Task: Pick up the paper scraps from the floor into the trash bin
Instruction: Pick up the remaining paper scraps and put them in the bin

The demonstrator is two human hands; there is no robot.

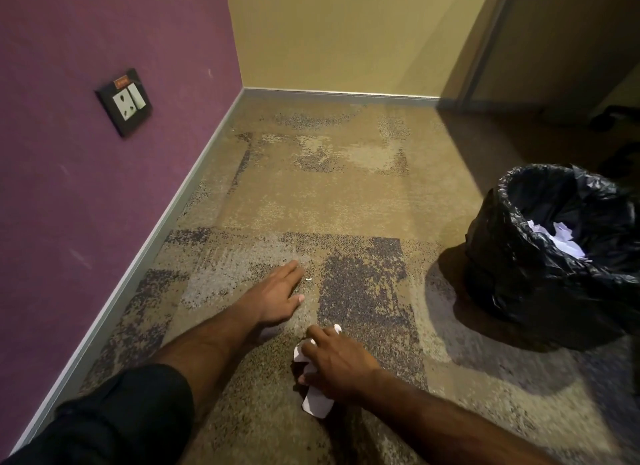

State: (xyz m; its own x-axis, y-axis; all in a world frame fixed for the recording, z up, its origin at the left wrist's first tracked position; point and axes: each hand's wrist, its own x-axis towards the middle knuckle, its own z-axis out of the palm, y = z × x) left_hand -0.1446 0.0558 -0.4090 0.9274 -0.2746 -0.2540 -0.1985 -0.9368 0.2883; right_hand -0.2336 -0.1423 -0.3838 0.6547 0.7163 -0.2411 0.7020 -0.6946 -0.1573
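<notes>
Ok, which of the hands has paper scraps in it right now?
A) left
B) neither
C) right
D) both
C: the right hand is closed over white paper scraps just above the carpet, while the left hand reaches forward flat and open.

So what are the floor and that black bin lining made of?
The floor looks like short-pile carpet: matte, speckled tan and purple-grey patches with a woven grain. The bin lining looks like thin plastic film: glossy black, crinkled, catching highlights along its folds.
</notes>
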